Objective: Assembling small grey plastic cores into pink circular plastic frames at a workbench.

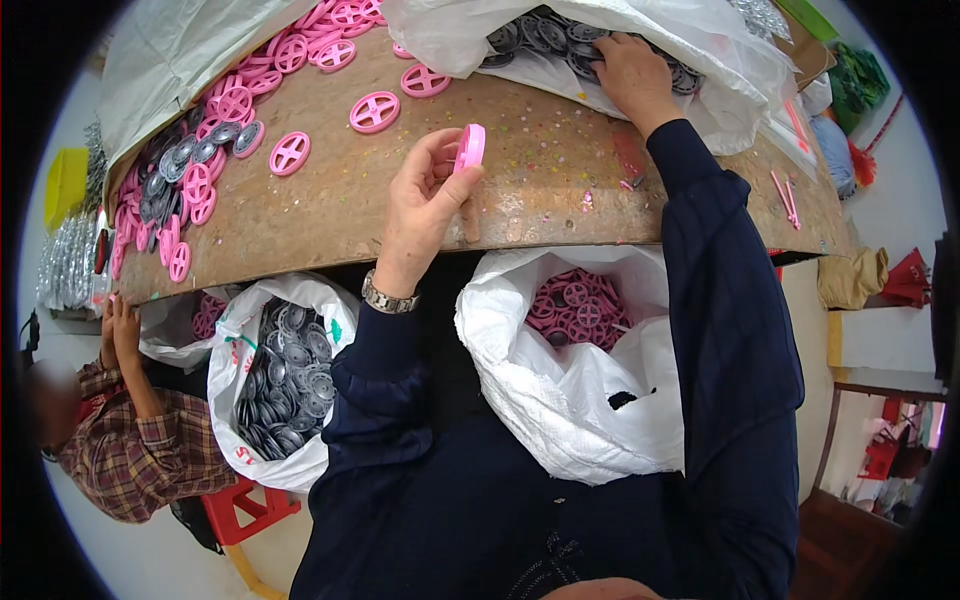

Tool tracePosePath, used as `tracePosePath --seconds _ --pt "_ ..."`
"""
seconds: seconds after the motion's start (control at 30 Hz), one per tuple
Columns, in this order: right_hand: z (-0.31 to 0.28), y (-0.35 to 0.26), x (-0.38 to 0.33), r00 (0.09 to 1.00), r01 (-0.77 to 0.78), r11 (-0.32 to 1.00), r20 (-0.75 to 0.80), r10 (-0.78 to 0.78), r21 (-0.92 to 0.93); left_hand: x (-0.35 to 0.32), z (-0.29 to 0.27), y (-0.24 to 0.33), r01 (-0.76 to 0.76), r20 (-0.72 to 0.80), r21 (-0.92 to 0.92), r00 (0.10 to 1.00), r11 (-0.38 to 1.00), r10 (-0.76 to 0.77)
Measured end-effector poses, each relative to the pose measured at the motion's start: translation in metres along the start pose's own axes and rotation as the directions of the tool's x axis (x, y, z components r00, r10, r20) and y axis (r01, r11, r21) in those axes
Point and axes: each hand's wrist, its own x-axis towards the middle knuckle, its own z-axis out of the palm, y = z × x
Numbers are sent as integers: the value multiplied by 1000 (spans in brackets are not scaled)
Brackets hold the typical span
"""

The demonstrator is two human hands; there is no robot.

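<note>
Above the table's near edge, my left hand (420, 195) pinches a pink plastic wheel ring (471, 147), turned edge-on, between thumb and fingers. My right hand (637, 78) reaches into a white sack lying on the table (738, 70), its fingers down among dark grey round discs (545, 36). Whether those fingers grip a disc is hidden. Loose pink four-spoked rings lie on the tabletop to the left of my left hand, one ring (375, 112) just beyond it.
A heap of pink rings (235, 103) mixed with grey discs spills from a sack at the left. Below the edge stand a white sack of grey discs (222, 400) and another of pink rings (500, 390). A co-worker in a plaid shirt (150, 450) is at the left.
</note>
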Motion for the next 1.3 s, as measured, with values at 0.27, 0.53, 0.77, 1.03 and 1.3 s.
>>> tracePosePath --seconds 0.27,0.53,0.77,1.03,1.3 --pt "4 7 1 999 11 999 -41 -12 -36 6 -17 1 180 35 -308 983 934 -178" --pt "-44 -9 -24 961 -230 658 62 268 717 8 -19 -8 383 311 -667 922 638 -229" --pt "-112 -79 -86 921 -387 65 381 83 920 -2 6 -3 441 374 -682 896 584 -240" --pt "-136 -92 -114 987 -7 485 -73 145 875 -18 31 -2 547 487 -666 834 507 -260" --pt "-141 -105 -132 922 325 831 -346 -173 450 -25 39 5 494 453 -708 866 505 -212"
